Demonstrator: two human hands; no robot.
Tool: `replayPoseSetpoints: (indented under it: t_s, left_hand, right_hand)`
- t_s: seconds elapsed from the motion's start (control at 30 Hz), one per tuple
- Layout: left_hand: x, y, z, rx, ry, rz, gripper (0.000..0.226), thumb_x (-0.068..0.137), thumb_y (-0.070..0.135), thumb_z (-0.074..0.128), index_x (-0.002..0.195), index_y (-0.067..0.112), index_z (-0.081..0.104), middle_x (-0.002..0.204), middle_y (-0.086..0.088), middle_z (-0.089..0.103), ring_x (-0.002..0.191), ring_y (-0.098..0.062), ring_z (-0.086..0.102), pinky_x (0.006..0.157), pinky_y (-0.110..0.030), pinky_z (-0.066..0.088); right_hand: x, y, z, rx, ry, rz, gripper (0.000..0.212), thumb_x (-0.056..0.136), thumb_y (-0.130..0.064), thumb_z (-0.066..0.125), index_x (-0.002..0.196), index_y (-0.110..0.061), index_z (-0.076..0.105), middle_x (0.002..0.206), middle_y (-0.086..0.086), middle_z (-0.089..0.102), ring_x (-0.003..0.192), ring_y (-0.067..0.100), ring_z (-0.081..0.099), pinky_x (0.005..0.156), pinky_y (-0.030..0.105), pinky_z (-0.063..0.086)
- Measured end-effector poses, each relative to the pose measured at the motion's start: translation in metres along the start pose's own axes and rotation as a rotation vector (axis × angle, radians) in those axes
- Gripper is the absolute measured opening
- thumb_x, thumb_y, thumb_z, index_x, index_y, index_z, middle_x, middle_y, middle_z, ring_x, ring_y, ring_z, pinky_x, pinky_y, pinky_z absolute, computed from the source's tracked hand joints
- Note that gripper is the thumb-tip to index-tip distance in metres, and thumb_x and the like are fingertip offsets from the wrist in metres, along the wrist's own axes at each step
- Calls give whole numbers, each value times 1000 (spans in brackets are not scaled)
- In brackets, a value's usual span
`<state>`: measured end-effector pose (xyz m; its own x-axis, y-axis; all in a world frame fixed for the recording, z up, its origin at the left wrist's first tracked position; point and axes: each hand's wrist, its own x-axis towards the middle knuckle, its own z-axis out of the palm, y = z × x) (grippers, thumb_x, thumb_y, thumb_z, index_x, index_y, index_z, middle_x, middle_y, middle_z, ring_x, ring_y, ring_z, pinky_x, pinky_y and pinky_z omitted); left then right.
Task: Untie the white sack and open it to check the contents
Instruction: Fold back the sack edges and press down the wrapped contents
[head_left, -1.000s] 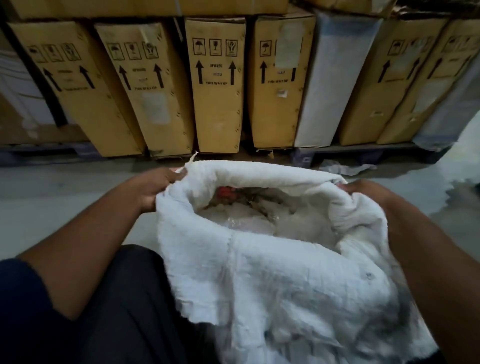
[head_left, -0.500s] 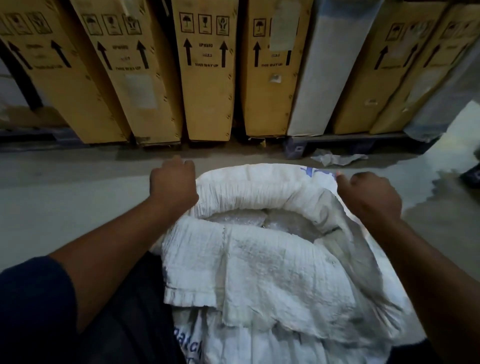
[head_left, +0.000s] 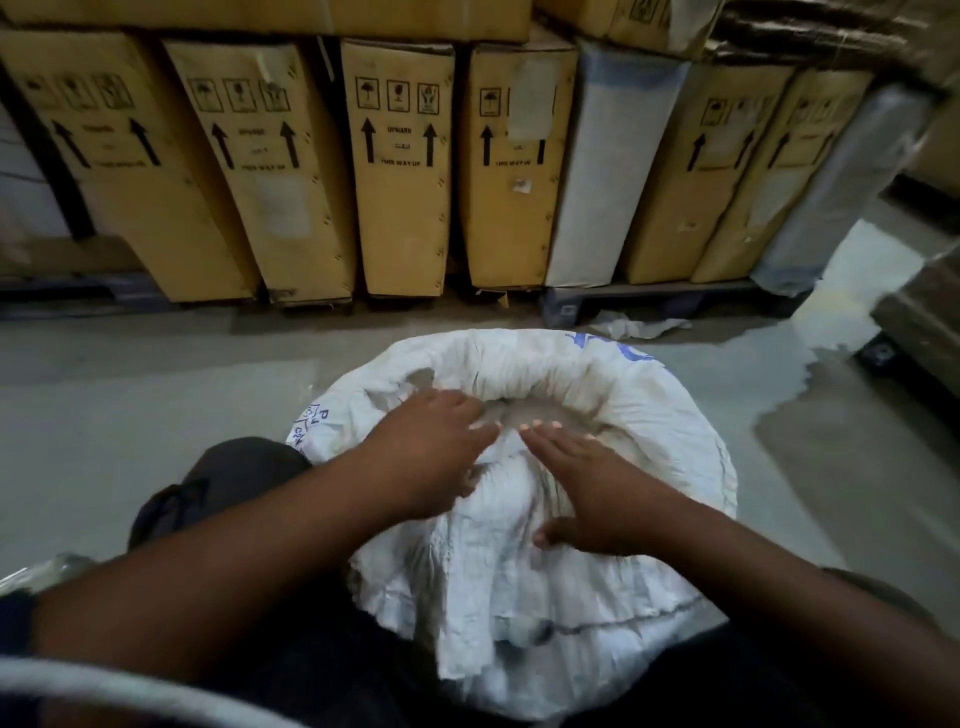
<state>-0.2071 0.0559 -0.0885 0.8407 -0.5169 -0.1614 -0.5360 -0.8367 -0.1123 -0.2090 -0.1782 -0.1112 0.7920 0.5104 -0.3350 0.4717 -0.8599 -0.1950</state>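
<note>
A white woven sack (head_left: 649, 467) with blue print stands on the floor in front of me, its mouth open and the rim rolled down into a thick ring. Grey-white contents (head_left: 524, 413) show in the narrow opening. My left hand (head_left: 431, 452) rests on the near left part of the rim, fingers reaching over the edge toward the opening. My right hand (head_left: 587, 483) lies flat, fingers straight and together, on the near folded cloth. Neither hand grips anything that I can see.
A row of tall cardboard cartons (head_left: 400, 171) with arrow marks leans on a pallet (head_left: 649, 301) behind the sack. A crumpled white scrap (head_left: 639, 327) lies by the pallet. A pale patch (head_left: 810, 332) spreads on the grey floor at right. My dark-trousered knee (head_left: 228, 473) is at left.
The sack's rim has been rolled further down. Both hands have let go of the far sides of the rim and come together at the near edge of the mouth.
</note>
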Motion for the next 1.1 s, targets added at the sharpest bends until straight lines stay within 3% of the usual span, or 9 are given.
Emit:
replayPoseSetpoints:
  t_s: [0.1,0.2,0.37,0.53,0.67,0.8,0.9,1.03,1.1]
  left_hand:
    - [-8,-8,-13,-400,-422,59,66,100,62,56,153,23,48,146,-3,59,133,-25,55,109,-37,44]
    - [-25,-17,-5,-267,-544,80,87,82,59,80,155,30,43,142,1,61,130,-23,57,108,-36,45]
    - [-46,-31,3,127,134,123,35,78,22,77,111,26,67,101,2,72,94,-24,72,72,-36,57]
    - [-45,-54,0,129,629,-86,32,53,16,91,72,16,66,77,-3,66,62,-32,65,44,-29,38]
    - [-44,-38,20,93,250,-317,33,66,41,83,92,22,74,102,2,70,91,-24,71,61,-33,54]
    - [-64,-27,39,-62,-195,-306,60,78,68,59,122,28,64,122,6,67,114,-17,67,85,-28,52]
    - [-66,-14,36,-289,-331,-246,54,93,69,53,117,23,68,120,-2,69,114,-20,66,88,-28,48]
    - [-35,-9,31,-170,-60,-177,20,99,32,57,103,19,72,110,4,64,105,-18,67,84,-33,56]
    - [-13,-2,28,-190,184,-53,10,89,23,63,94,22,72,107,7,63,100,-20,66,76,-36,56]
  right_hand:
    - [-7,6,0,80,-160,160,122,72,-40,90,164,-24,13,163,11,39,147,29,40,118,38,37]
    - [-22,8,3,29,-169,131,76,78,-28,83,141,-32,41,133,7,63,114,29,64,91,38,56]
    - [-40,22,25,-351,515,-180,26,71,-17,60,94,-25,49,81,-1,62,70,26,65,49,29,32]
    - [-48,45,28,-394,782,-129,23,62,-10,70,76,-19,55,72,0,56,67,27,59,48,29,21]
    - [-47,56,50,-343,616,-167,8,71,-24,62,77,-21,57,80,-1,58,73,25,61,46,31,36]
    - [-69,78,66,-198,36,85,52,81,-75,54,98,-27,65,104,-3,65,99,21,64,83,35,49]
    - [-77,73,48,94,48,138,66,76,-95,37,91,-34,59,98,-12,61,95,11,59,86,32,48]
    - [-59,57,30,118,526,86,15,94,-40,66,105,-30,70,100,-13,70,94,15,68,78,34,54]
    - [-48,54,23,4,471,115,24,92,-27,68,116,-28,69,113,-9,70,107,19,66,83,37,54]
